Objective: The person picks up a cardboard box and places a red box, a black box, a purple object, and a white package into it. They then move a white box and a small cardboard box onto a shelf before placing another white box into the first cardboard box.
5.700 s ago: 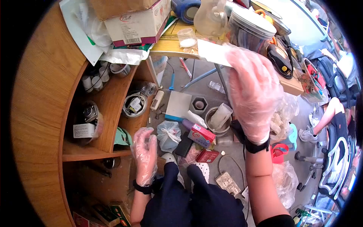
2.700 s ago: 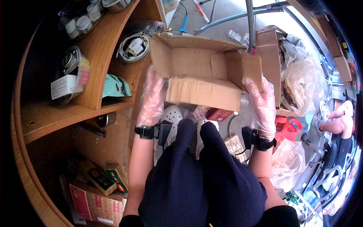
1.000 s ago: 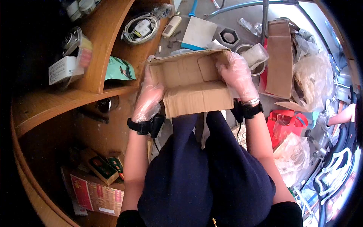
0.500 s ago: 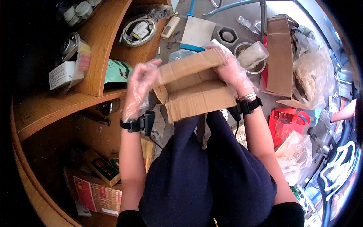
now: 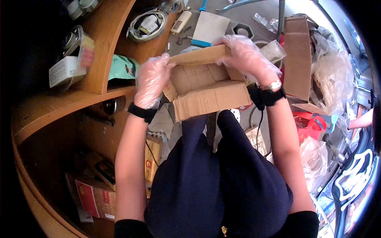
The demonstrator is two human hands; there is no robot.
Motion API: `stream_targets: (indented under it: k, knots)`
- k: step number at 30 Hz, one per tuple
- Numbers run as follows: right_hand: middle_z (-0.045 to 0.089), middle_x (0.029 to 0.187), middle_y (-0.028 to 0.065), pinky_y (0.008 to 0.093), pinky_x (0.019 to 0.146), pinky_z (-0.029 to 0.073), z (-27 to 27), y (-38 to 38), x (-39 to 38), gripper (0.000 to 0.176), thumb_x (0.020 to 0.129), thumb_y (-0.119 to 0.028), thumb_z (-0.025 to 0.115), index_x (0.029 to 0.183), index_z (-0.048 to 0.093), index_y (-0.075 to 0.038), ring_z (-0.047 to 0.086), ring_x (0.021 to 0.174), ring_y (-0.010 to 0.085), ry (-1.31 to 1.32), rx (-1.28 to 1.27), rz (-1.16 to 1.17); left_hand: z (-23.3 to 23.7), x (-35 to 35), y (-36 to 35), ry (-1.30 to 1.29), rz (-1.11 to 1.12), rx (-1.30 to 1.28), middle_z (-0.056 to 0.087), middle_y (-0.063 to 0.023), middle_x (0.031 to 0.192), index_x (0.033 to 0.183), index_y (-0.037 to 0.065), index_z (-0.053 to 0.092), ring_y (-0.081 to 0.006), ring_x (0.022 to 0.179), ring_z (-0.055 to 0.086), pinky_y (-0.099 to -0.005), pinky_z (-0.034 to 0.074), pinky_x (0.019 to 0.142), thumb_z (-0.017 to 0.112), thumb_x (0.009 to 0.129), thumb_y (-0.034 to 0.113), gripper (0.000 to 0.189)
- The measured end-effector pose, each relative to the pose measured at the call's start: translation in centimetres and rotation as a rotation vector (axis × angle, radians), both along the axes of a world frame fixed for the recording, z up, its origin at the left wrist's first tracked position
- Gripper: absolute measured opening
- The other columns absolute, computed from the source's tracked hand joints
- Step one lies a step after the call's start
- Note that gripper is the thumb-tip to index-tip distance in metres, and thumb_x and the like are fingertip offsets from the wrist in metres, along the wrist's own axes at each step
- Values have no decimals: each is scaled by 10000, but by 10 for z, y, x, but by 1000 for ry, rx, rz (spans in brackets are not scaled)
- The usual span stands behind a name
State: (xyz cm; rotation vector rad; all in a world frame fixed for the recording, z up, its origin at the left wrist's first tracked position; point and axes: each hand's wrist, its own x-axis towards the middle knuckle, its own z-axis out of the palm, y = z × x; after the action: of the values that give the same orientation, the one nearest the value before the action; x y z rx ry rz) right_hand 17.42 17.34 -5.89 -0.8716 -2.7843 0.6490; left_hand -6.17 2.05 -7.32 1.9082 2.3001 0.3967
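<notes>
A small brown cardboard box (image 5: 210, 99) is held above my knees, its top tilted toward me so the bare inside shows. My left hand (image 5: 152, 79), in a clear plastic glove, grips the box's left far corner with the fingers closed on the edge. On the other side my right hand (image 5: 248, 57), gloved the same way, is closed over the far right edge and flap. Several of its fingertips are hidden behind the cardboard. The near flap hangs outward over my dark trousers.
To my left stands a wooden shelf unit (image 5: 101, 51) with a coiled white cable (image 5: 149, 24) and a green bag (image 5: 122, 67). At right are a larger cardboard box (image 5: 297, 59) with plastic bags and a red bag (image 5: 309, 125). Another person's arm (image 5: 362, 119) shows far right.
My left hand has closed onto the box's left corner, where it was loosely beside it. My right hand has shifted along the far edge, and the far flap is folded more upright.
</notes>
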Motion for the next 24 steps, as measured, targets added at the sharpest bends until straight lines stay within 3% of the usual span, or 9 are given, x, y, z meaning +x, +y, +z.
stream_targets:
  k: [1, 5, 10, 13, 17, 19, 20, 22, 24]
  knots:
    - [683, 936, 182, 423, 802, 552, -3, 0, -5, 275, 790, -192, 735, 1028, 656, -81, 667, 939, 358, 73, 131, 52, 0, 2, 0, -2, -1, -6, 677, -194, 828, 889, 32, 639, -394, 800, 653, -467, 499, 685, 755, 829, 240, 245]
    - [670, 949, 139, 389, 778, 555, 0, -8, -26, 229, 853, -79, 602, 1079, 628, -58, 676, 932, 314, -153, 403, 109, 17, -4, 6, -14, -48, -103, 674, -190, 824, 917, 42, 621, -409, 806, 649, -502, 491, 692, 728, 843, 203, 207]
    - [668, 932, 132, 391, 766, 554, -1, -7, -24, 236, 852, -85, 616, 1087, 619, -65, 679, 907, 305, -120, 429, 140, 8, -18, 17, 5, -139, -227, 685, -208, 870, 934, 56, 680, -414, 862, 658, -488, 510, 725, 686, 821, 91, 118]
    - [666, 915, 130, 398, 759, 551, 0, -13, -22, 229, 861, -107, 626, 1086, 615, -65, 679, 884, 308, -110, 402, 127, -3, -26, 23, -104, -156, -253, 685, -229, 940, 1015, 61, 701, -415, 925, 661, -464, 520, 768, 636, 776, 3, 254]
    - [670, 898, 144, 419, 759, 545, -8, -14, -19, 206, 864, -143, 644, 1054, 631, -65, 676, 873, 329, -3, 347, 109, -9, -25, 12, -34, -111, -207, 687, -237, 907, 1023, 32, 692, -420, 908, 672, -455, 522, 779, 652, 808, 29, 218]
    - [685, 898, 148, 421, 757, 554, -5, -10, -21, 160, 871, -138, 615, 1011, 648, -68, 688, 878, 329, -28, 331, 79, 6, -22, 2, -357, -95, -1, 710, -204, 858, 994, 5, 690, -382, 878, 700, -441, 523, 786, 656, 875, 76, 143]
    - [700, 898, 152, 424, 754, 564, -6, -11, -20, 134, 879, -134, 587, 969, 665, -72, 700, 882, 329, -63, 304, 46, 16, -20, -2, -355, -102, -7, 710, -204, 858, 994, 5, 690, -382, 878, 700, -441, 523, 786, 656, 875, 76, 143]
    - [701, 894, 157, 429, 756, 565, -13, -7, -17, 129, 875, -138, 596, 955, 670, -70, 699, 882, 335, -35, 277, 23, 46, -10, -13, -142, 115, 408, 718, -137, 807, 941, -17, 685, -287, 805, 705, -407, 528, 724, 642, 929, 119, 143]
    - [702, 891, 162, 434, 759, 566, -17, -4, -16, 125, 871, -142, 605, 941, 676, -67, 698, 881, 341, -1, 262, 4, 70, 6, -46, -301, 379, 429, 718, -90, 799, 906, -13, 689, -198, 754, 686, -369, 527, 667, 615, 945, 112, 151]
